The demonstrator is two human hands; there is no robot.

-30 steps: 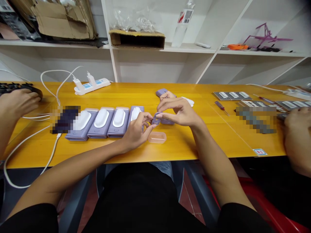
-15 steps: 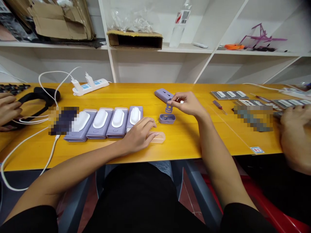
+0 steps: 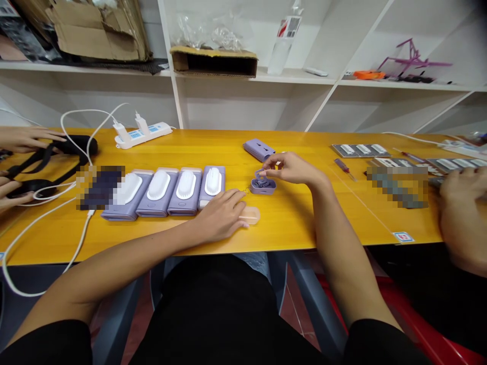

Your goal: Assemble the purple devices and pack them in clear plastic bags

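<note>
My right hand (image 3: 291, 168) pinches a thin purple insert with cut-out holes (image 3: 261, 174) by its upper edge. The insert is tilted, its lower part inside a small oval purple case (image 3: 263, 189) on the table. Closed around the near end of a peach translucent cover (image 3: 251, 215) is my left hand (image 3: 220, 215), with the thumb on the side toward me. A thin ring (image 3: 247, 190) lies beside the case. Behind the case rests a purple box with slots (image 3: 259, 149). Left of my left hand stands a row of several purple boxes with white oval tops (image 3: 187, 184).
A white power strip (image 3: 143, 135) with cables and a blurred dark object lie on the left. A co-worker's hands (image 3: 26, 139) handle black straps there. At right are a screwdriver (image 3: 344, 169), trays of white parts (image 3: 360, 150) and another person's hand (image 3: 462, 197). Shelves stand behind.
My right hand has lowered the insert into the small case. My left thumb has shifted toward me along the peach cover. The co-worker's hands at left have moved over the black straps.
</note>
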